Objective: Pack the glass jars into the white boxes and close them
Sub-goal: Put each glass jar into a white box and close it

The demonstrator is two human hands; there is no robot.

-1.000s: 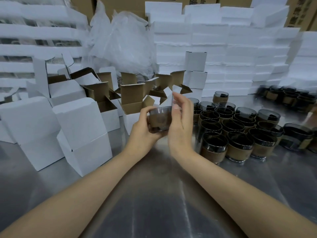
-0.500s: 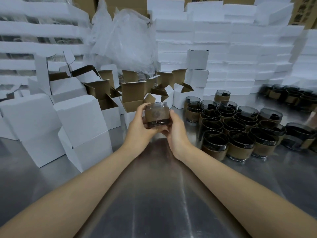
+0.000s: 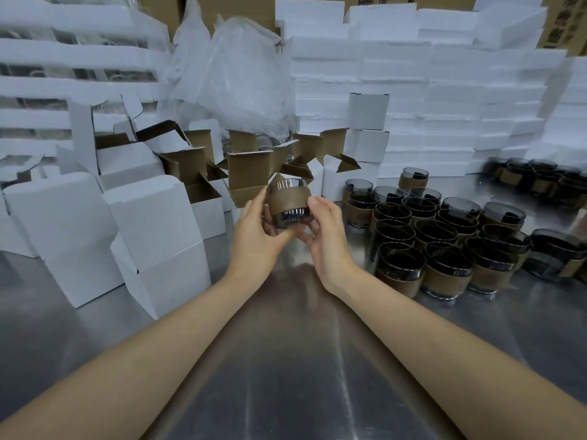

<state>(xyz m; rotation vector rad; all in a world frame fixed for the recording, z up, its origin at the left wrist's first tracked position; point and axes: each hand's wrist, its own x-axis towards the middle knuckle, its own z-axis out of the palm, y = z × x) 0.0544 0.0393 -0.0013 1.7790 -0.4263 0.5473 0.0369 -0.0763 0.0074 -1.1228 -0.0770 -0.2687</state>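
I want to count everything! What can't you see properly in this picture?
All in the head view:
- Jar underside: covered by left hand and right hand.
- Closed boxes: walls hide the contents.
- Far jars: too blurred to count.
- Cartons: cut off by the top edge.

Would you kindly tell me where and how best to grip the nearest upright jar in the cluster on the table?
Take the nearest jar round its brown sleeve from the front left: those sides stand free, while other jars crowd its back and right.
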